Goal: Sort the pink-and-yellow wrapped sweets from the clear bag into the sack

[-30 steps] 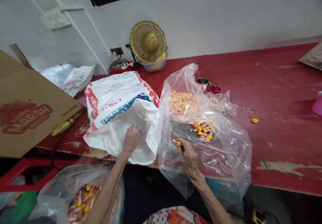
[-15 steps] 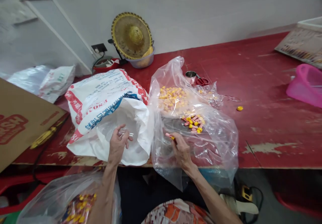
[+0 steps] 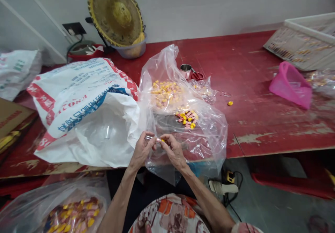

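Observation:
My left hand and my right hand meet at the table's front edge. The left pinches a small clear tube. The right pinches a small pink piece with a yellow cap, end to end with the tube. Just left lies a big white printed sack with its mouth open. Just behind the hands a clear plastic bag is spread on the red table; on it sit a small heap of pink-and-yellow pieces and a larger pile farther back.
A woven hat leans on a bowl at the wall. A metal cup and red scissors lie behind the bag. One yellow cap lies loose. A pink scoop and a white tray stand right. Another bag of pieces sits below left.
My left hand came out of the white sack holding a clear tube and moved right to meet my right hand, which drew back with its pink piece. The view swung right.

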`<state>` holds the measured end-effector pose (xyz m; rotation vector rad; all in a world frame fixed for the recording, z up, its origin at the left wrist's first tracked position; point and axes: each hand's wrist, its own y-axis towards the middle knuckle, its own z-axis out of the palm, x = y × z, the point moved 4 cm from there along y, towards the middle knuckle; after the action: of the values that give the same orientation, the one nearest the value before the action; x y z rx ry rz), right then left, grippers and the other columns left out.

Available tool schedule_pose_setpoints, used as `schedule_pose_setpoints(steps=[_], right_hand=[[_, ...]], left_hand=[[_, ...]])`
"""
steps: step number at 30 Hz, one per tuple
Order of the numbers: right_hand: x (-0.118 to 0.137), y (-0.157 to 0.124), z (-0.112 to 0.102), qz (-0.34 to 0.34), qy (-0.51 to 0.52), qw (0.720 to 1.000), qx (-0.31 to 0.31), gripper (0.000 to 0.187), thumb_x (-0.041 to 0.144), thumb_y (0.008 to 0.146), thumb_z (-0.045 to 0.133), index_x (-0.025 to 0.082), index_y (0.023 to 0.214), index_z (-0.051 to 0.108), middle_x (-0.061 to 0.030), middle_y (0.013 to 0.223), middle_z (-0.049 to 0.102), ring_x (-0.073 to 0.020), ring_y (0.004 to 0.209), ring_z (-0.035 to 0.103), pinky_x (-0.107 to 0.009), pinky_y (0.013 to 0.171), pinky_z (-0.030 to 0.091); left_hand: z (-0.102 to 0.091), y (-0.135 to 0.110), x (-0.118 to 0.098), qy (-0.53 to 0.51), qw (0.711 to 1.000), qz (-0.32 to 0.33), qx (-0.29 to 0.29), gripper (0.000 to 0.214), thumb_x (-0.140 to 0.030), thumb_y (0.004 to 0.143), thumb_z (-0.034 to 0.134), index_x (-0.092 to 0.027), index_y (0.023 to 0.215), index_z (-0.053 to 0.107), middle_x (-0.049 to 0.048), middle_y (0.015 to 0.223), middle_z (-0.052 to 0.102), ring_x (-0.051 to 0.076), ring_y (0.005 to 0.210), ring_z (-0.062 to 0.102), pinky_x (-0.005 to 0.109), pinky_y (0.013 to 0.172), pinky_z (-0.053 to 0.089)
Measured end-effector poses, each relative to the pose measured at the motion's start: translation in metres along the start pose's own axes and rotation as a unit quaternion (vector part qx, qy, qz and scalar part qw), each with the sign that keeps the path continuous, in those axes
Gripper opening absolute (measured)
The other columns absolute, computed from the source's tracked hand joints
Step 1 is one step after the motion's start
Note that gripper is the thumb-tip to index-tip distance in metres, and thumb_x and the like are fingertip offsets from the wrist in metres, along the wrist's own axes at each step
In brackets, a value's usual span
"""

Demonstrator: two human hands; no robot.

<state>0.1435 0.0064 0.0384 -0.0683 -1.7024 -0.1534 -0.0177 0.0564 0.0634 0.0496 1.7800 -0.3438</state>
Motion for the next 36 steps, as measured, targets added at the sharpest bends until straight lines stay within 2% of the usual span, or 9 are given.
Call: schedule_pose_setpoints(steps=[3, 7, 14, 18, 21, 23, 26, 33, 36], right_hand=[[-0.011, -0.004, 0.001, -0.044, -0.047, 0.998, 0.016, 0.028, 0.037, 0.106, 0.051, 0.023, 0.125, 0.066, -0.0074, 0.114, 0.075, -0.0194, 0.100, 0.073, -0.032, 0.091, 0.061], [-0.024, -0.012, 0.001, -0.105, -0.150, 0.983, -0.013, 0.036, 0.025, 0.108, 0.041, 0.021, 0.133, 0.065, -0.0150, 0.137, 0.066, -0.0220, 0.129, 0.065, -0.038, 0.110, 0.056], [-0.037, -0.021, -0.028, -0.094, -0.301, 0.939, -0.140, 0.038, 0.020, 0.109, 0.038, 0.020, 0.130, 0.069, -0.0150, 0.128, 0.070, -0.0236, 0.119, 0.068, -0.036, 0.099, 0.057], [-0.040, -0.013, -0.046, -0.089, -0.292, 0.944, -0.122, 0.032, 0.022, 0.109, 0.040, 0.021, 0.117, 0.071, -0.0109, 0.115, 0.072, -0.0218, 0.102, 0.071, -0.032, 0.088, 0.057], [-0.040, -0.002, -0.048, -0.089, -0.267, 0.954, -0.106, 0.030, 0.022, 0.108, 0.042, 0.022, 0.114, 0.071, -0.0082, 0.107, 0.072, -0.0209, 0.096, 0.070, -0.030, 0.084, 0.056], [-0.040, 0.004, -0.047, -0.089, -0.255, 0.957, -0.108, 0.031, 0.022, 0.107, 0.041, 0.022, 0.111, 0.072, -0.0076, 0.104, 0.072, -0.0206, 0.094, 0.070, -0.030, 0.083, 0.056], [-0.042, 0.006, -0.046, -0.093, -0.238, 0.960, -0.118, 0.031, 0.020, 0.105, 0.042, 0.023, 0.109, 0.073, -0.0071, 0.103, 0.073, -0.0203, 0.094, 0.070, -0.031, 0.085, 0.056], [-0.029, 0.004, -0.063, -0.184, -0.253, 0.927, -0.209, 0.035, 0.016, 0.108, 0.039, 0.023, 0.118, 0.072, -0.0089, 0.111, 0.075, -0.0211, 0.109, 0.070, -0.035, 0.099, 0.055], [-0.025, 0.025, -0.074, -0.172, -0.322, 0.907, -0.208, 0.036, 0.016, 0.108, 0.039, 0.021, 0.126, 0.070, -0.0127, 0.124, 0.071, -0.0230, 0.119, 0.066, -0.036, 0.101, 0.053]], left_hand=[[0.013, 0.000, 0.008, 0.135, 0.990, 0.044, -0.012, 0.034, -0.056, 0.095, 0.060, -0.023, 0.104, 0.061, 0.0003, 0.077, 0.069, 0.019, 0.068, 0.067, 0.030, 0.065, 0.051], [0.035, 0.000, 0.018, 0.351, 0.931, 0.103, -0.013, 0.020, -0.039, 0.103, 0.054, -0.023, 0.111, 0.063, 0.0088, 0.097, 0.075, 0.026, 0.085, 0.073, 0.033, 0.071, 0.049], [0.067, -0.003, 0.009, 0.510, 0.847, 0.138, 0.056, 0.021, -0.029, 0.108, 0.041, -0.022, 0.107, 0.061, 0.0103, 0.101, 0.072, 0.025, 0.081, 0.071, 0.033, 0.067, 0.043], [0.059, 0.006, 0.008, 0.432, 0.894, 0.106, 0.053, 0.009, -0.028, 0.103, 0.051, -0.023, 0.103, 0.059, 0.0059, 0.094, 0.072, 0.023, 0.079, 0.072, 0.031, 0.068, 0.046], [0.043, 0.015, 0.013, 0.227, 0.972, 0.037, 0.044, 0.013, -0.036, 0.096, 0.058, -0.024, 0.094, 0.057, 0.0012, 0.082, 0.073, 0.022, 0.078, 0.073, 0.030, 0.069, 0.052], [0.035, 0.018, 0.015, 0.100, 0.995, 0.011, 0.029, 0.025, -0.048, 0.092, 0.062, -0.023, 0.090, 0.058, 0.0011, 0.079, 0.074, 0.021, 0.076, 0.073, 0.030, 0.067, 0.054], [0.036, 0.013, 0.011, 0.067, 0.997, 0.032, 0.004, 0.033, -0.055, 0.089, 0.063, -0.023, 0.093, 0.060, 0.0009, 0.080, 0.073, 0.021, 0.073, 0.072, 0.029, 0.064, 0.053], [0.081, 0.002, 0.010, 0.368, 0.918, 0.147, -0.010, 0.007, -0.026, 0.098, 0.056, -0.023, 0.092, 0.060, 0.0034, 0.086, 0.072, 0.019, 0.076, 0.071, 0.027, 0.064, 0.042], [0.081, 0.010, 0.014, 0.364, 0.922, 0.130, 0.022, 0.003, -0.024, 0.096, 0.057, -0.024, 0.093, 0.058, 0.0011, 0.085, 0.072, 0.018, 0.076, 0.071, 0.026, 0.062, 0.041]])
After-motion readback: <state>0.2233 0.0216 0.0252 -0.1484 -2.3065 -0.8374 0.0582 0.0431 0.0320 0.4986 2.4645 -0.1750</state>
